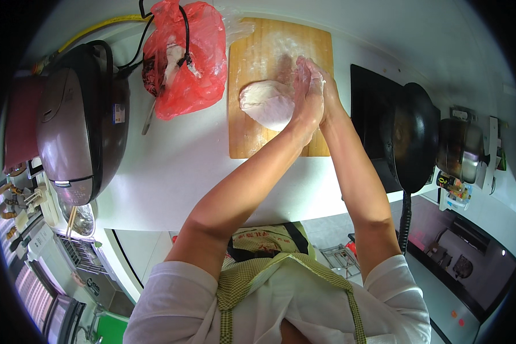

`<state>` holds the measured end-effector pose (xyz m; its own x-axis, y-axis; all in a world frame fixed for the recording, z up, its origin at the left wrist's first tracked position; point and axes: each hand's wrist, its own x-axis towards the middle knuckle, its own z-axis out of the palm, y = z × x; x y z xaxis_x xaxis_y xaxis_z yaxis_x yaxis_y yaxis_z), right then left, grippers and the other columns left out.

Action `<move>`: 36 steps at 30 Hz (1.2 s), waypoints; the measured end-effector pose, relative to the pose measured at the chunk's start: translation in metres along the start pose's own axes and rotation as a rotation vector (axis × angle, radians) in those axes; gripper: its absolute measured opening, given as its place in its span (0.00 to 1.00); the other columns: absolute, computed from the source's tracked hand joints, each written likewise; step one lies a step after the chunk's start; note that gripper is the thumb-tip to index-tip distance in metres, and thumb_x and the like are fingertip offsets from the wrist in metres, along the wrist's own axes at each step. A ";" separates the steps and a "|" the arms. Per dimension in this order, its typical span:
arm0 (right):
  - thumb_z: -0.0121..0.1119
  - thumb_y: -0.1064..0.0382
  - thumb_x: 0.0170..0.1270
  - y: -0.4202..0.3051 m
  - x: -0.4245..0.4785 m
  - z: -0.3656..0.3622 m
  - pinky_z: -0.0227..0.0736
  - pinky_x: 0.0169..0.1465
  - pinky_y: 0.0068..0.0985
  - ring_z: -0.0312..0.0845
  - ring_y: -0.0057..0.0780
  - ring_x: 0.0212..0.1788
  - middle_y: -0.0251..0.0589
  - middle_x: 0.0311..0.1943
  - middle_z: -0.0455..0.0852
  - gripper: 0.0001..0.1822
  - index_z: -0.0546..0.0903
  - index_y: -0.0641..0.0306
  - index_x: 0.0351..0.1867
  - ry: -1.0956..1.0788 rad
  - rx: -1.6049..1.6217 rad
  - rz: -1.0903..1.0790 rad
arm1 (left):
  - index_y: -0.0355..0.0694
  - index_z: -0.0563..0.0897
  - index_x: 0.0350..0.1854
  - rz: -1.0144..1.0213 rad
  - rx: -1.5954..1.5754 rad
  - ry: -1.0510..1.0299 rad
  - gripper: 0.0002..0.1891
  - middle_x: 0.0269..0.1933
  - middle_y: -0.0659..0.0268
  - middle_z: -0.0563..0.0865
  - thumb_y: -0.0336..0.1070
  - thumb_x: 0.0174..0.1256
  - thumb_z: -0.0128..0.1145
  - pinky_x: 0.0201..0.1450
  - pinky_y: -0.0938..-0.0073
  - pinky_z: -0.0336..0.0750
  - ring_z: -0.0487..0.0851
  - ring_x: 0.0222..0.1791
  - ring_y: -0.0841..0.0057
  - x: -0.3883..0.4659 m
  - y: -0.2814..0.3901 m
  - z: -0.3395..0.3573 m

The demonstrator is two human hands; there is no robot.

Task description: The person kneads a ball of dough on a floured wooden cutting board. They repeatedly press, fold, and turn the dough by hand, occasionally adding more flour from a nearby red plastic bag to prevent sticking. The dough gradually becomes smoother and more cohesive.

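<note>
A pale, floury mass of dough (268, 104) lies on a wooden cutting board (279, 32) dusted with flour. Just right of the dough, my left hand (308, 98) and my right hand (328, 88) are pressed palm to palm above the board, fingers pointing away from me. Traces of flour or dough cling to the fingers. The palms face each other, so whether anything small is between them cannot be seen. My left forearm passes over the board's near edge, and my right forearm crosses its near right corner.
Left of the board lies a red plastic bag (198, 69) with a black cable across it and a utensil handle (148, 117) beside it. A rice cooker (75, 124) stands farther left. On the right, a black wok (413, 137) sits at a black cooktop (367, 99), beside a metal pot (460, 150).
</note>
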<state>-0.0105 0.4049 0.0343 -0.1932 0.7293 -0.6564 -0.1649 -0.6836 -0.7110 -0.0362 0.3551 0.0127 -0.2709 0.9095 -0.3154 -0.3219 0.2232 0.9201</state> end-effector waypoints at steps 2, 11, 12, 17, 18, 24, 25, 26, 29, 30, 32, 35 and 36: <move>0.50 0.49 0.80 0.004 -0.004 -0.006 0.70 0.66 0.32 0.75 0.30 0.61 0.38 0.63 0.79 0.25 0.74 0.63 0.68 -0.033 -0.003 -0.042 | 0.45 0.49 0.84 -0.021 -0.026 -0.006 0.33 0.85 0.56 0.46 0.53 0.84 0.34 0.83 0.64 0.45 0.45 0.84 0.62 0.005 0.003 0.000; 0.45 0.48 0.83 0.019 -0.037 -0.009 0.63 0.72 0.31 0.71 0.33 0.67 0.44 0.68 0.75 0.27 0.70 0.66 0.72 -0.067 0.037 -0.068 | 0.55 0.48 0.85 -0.220 -0.213 0.070 0.33 0.86 0.68 0.44 0.53 0.83 0.38 0.82 0.59 0.51 0.49 0.84 0.64 0.037 -0.003 -0.012; 0.45 0.49 0.84 0.024 -0.040 0.001 0.62 0.73 0.31 0.70 0.33 0.68 0.45 0.68 0.75 0.27 0.70 0.67 0.72 -0.095 -0.006 -0.085 | 0.46 0.51 0.84 -0.100 -0.165 0.127 0.32 0.83 0.53 0.50 0.49 0.83 0.38 0.81 0.59 0.55 0.54 0.82 0.55 0.060 -0.029 -0.018; 0.45 0.50 0.84 0.020 -0.036 -0.003 0.67 0.69 0.28 0.75 0.32 0.61 0.43 0.63 0.80 0.24 0.76 0.66 0.67 -0.013 0.006 -0.102 | 0.53 0.44 0.85 -0.238 -0.309 0.077 0.35 0.85 0.60 0.49 0.50 0.83 0.39 0.80 0.60 0.56 0.56 0.81 0.62 0.035 0.003 -0.018; 0.45 0.50 0.83 0.016 -0.032 -0.003 0.69 0.67 0.29 0.76 0.33 0.60 0.43 0.62 0.81 0.24 0.76 0.66 0.66 -0.039 0.057 -0.061 | 0.54 0.43 0.85 -0.220 -0.244 0.094 0.34 0.85 0.60 0.49 0.50 0.83 0.39 0.80 0.60 0.56 0.56 0.81 0.62 0.025 0.000 -0.013; 0.47 0.49 0.82 0.009 -0.001 -0.012 0.76 0.61 0.32 0.78 0.35 0.57 0.44 0.60 0.82 0.23 0.78 0.65 0.63 -0.108 0.134 0.005 | 0.39 0.46 0.84 -0.048 0.224 0.135 0.38 0.85 0.52 0.42 0.61 0.82 0.30 0.84 0.59 0.27 0.33 0.85 0.55 0.040 -0.057 -0.004; 0.47 0.49 0.83 0.011 0.000 -0.017 0.75 0.62 0.32 0.78 0.35 0.57 0.44 0.60 0.82 0.23 0.79 0.65 0.63 -0.089 0.125 -0.021 | 0.39 0.45 0.84 -0.059 0.122 0.122 0.36 0.83 0.49 0.46 0.53 0.82 0.34 0.83 0.59 0.36 0.40 0.83 0.54 0.038 -0.048 -0.001; 0.46 0.49 0.83 0.013 -0.001 -0.020 0.75 0.62 0.32 0.78 0.35 0.57 0.43 0.60 0.81 0.23 0.79 0.64 0.63 -0.070 0.116 -0.046 | 0.38 0.43 0.83 -0.072 0.022 0.109 0.35 0.81 0.47 0.51 0.45 0.81 0.38 0.82 0.59 0.45 0.48 0.82 0.53 0.034 -0.031 0.001; 0.45 0.48 0.83 0.013 -0.015 -0.017 0.75 0.62 0.33 0.77 0.34 0.58 0.43 0.61 0.81 0.23 0.78 0.64 0.63 -0.026 0.135 -0.072 | 0.34 0.53 0.80 -0.066 0.025 0.165 0.31 0.75 0.42 0.63 0.36 0.80 0.44 0.77 0.58 0.60 0.62 0.76 0.51 0.027 -0.014 0.003; 0.45 0.48 0.83 0.014 -0.022 -0.012 0.75 0.61 0.33 0.77 0.33 0.58 0.43 0.61 0.80 0.23 0.78 0.64 0.63 -0.015 0.130 -0.067 | 0.33 0.59 0.77 -0.059 0.030 0.188 0.27 0.72 0.41 0.66 0.36 0.79 0.44 0.74 0.57 0.63 0.66 0.73 0.50 0.027 -0.012 0.001; 0.44 0.47 0.84 0.013 -0.038 -0.005 0.75 0.61 0.33 0.77 0.32 0.58 0.42 0.60 0.80 0.24 0.78 0.64 0.63 0.026 0.120 -0.065 | 0.30 0.69 0.68 -0.045 -0.015 0.206 0.21 0.65 0.39 0.74 0.36 0.79 0.45 0.68 0.55 0.69 0.74 0.66 0.49 0.030 -0.006 -0.003; 0.42 0.49 0.84 0.020 -0.041 -0.008 0.67 0.71 0.31 0.73 0.32 0.67 0.43 0.67 0.78 0.26 0.72 0.65 0.71 -0.021 0.093 -0.084 | 0.30 0.77 0.55 0.029 0.045 0.277 0.16 0.52 0.42 0.82 0.39 0.80 0.46 0.56 0.56 0.75 0.82 0.52 0.53 0.040 -0.012 -0.005; 0.42 0.49 0.84 0.020 -0.043 -0.007 0.66 0.72 0.32 0.73 0.32 0.67 0.43 0.67 0.78 0.26 0.71 0.65 0.71 -0.010 0.060 -0.074 | 0.31 0.76 0.59 -0.036 0.038 0.235 0.17 0.54 0.47 0.83 0.40 0.81 0.46 0.57 0.60 0.74 0.81 0.53 0.59 0.043 -0.018 -0.008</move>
<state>0.0013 0.3601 0.0459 -0.1879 0.7778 -0.5997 -0.2363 -0.6285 -0.7411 -0.0498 0.3875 -0.0192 -0.4651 0.7948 -0.3898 -0.3024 0.2713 0.9138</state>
